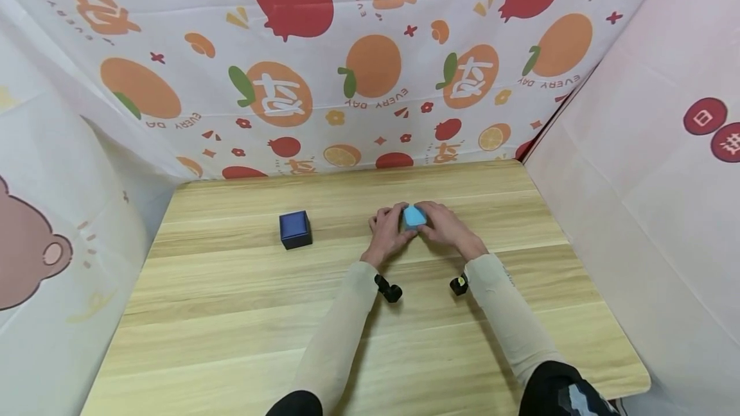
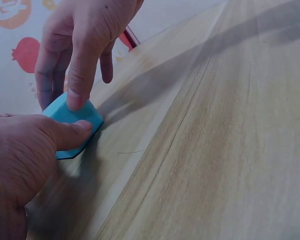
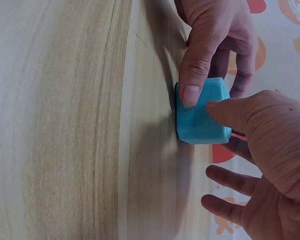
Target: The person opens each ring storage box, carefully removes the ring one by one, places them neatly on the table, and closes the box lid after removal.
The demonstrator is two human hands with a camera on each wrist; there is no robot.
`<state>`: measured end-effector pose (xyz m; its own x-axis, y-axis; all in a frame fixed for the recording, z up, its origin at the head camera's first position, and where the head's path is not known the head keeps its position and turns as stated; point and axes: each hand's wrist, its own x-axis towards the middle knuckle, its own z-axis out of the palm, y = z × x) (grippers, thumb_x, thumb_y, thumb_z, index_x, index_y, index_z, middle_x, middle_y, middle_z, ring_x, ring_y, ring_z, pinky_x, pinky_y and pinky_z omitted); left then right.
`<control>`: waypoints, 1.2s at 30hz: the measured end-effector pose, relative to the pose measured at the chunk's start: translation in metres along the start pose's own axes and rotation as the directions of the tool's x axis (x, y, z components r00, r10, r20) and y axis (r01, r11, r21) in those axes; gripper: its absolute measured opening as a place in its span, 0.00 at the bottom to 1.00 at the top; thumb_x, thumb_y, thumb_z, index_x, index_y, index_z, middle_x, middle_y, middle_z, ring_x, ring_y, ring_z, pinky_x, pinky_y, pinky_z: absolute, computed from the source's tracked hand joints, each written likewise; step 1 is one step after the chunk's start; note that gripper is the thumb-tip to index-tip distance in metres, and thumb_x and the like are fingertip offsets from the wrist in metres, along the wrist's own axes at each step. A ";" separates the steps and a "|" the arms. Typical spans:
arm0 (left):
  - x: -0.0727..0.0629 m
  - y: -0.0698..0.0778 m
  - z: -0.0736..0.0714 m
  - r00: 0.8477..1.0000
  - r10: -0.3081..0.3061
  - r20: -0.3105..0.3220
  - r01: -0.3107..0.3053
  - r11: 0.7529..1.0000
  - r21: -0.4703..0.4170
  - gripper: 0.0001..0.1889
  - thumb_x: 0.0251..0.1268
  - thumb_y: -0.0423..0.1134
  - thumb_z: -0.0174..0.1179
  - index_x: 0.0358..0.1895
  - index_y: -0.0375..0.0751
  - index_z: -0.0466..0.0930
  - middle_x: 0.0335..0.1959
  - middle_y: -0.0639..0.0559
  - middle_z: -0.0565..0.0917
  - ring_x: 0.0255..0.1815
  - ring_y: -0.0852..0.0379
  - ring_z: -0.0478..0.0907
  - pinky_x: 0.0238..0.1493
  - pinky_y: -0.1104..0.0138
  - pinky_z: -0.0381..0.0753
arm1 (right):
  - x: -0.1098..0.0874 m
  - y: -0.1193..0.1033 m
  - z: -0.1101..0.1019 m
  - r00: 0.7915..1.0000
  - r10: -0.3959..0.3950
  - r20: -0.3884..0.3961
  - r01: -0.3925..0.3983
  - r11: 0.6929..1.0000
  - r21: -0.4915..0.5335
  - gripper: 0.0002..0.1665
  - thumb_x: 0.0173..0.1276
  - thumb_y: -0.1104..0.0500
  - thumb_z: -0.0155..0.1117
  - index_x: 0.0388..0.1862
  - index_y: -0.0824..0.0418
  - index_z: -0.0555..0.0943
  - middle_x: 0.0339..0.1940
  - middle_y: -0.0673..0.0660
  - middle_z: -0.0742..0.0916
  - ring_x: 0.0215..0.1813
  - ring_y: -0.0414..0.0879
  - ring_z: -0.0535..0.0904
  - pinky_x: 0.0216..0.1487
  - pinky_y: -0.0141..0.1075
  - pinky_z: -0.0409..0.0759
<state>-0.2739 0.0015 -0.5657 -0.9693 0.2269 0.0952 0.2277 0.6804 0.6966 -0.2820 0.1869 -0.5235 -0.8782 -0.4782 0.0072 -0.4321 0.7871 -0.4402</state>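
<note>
A small light blue box (image 1: 414, 217) with sloping sides and rounded corners sits at the tabletop between both hands. My left hand (image 1: 387, 235) grips its left side, and my right hand (image 1: 448, 226) grips the right. Both thumbs press on the near face of the box (image 3: 197, 129) in the right wrist view. Fingers of each hand reach behind it, where they are partly hidden. In the left wrist view, a thin dark edge shows along the bottom of the box (image 2: 91, 119).
A dark blue square box (image 1: 295, 230) stands on the wooden table (image 1: 243, 313) to the left of the hands. Fruit-printed cloth (image 1: 220, 101) hangs behind the table, with pale cloth walls at both sides.
</note>
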 end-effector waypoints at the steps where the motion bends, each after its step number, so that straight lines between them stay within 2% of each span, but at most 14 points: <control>1: 0.000 0.000 0.000 1.000 0.000 0.000 0.000 1.000 -0.003 0.35 0.65 0.48 0.69 0.74 0.52 0.66 0.71 0.49 0.76 0.72 0.41 0.63 0.66 0.45 0.53 | 0.000 0.000 0.000 1.000 -0.001 -0.003 0.001 1.000 0.006 0.34 0.72 0.57 0.65 0.74 0.63 0.68 0.72 0.65 0.77 0.72 0.62 0.73 0.73 0.56 0.71; 15: 0.001 -0.002 0.006 1.000 0.006 -0.006 -0.006 0.999 0.031 0.34 0.65 0.47 0.69 0.73 0.53 0.65 0.67 0.48 0.79 0.69 0.42 0.66 0.67 0.45 0.52 | 0.001 0.004 0.002 1.000 0.022 0.021 -0.024 0.997 0.077 0.34 0.73 0.57 0.66 0.74 0.63 0.67 0.71 0.63 0.78 0.71 0.60 0.74 0.73 0.55 0.71; 29: 0.001 -0.003 0.004 1.000 0.026 -0.011 -0.026 0.998 0.055 0.33 0.66 0.48 0.69 0.71 0.52 0.65 0.65 0.48 0.80 0.67 0.42 0.67 0.66 0.45 0.53 | 0.004 0.008 0.006 1.000 0.002 0.014 -0.003 0.993 0.119 0.32 0.74 0.56 0.65 0.73 0.63 0.69 0.68 0.62 0.80 0.69 0.59 0.76 0.72 0.54 0.73; 36: 0.001 -0.001 0.004 1.000 0.026 -0.003 -0.026 0.999 0.040 0.33 0.66 0.48 0.69 0.71 0.52 0.64 0.65 0.45 0.81 0.67 0.41 0.66 0.67 0.44 0.51 | 0.005 0.010 0.007 0.999 0.035 0.026 -0.040 0.981 0.187 0.31 0.73 0.56 0.67 0.71 0.61 0.71 0.65 0.62 0.81 0.67 0.57 0.77 0.70 0.53 0.75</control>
<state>-0.2744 0.0036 -0.5693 -0.9634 0.2419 0.1154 0.2559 0.7017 0.6649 -0.2896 0.1894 -0.5339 -0.8874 -0.4599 -0.0315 -0.3510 0.7184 -0.6006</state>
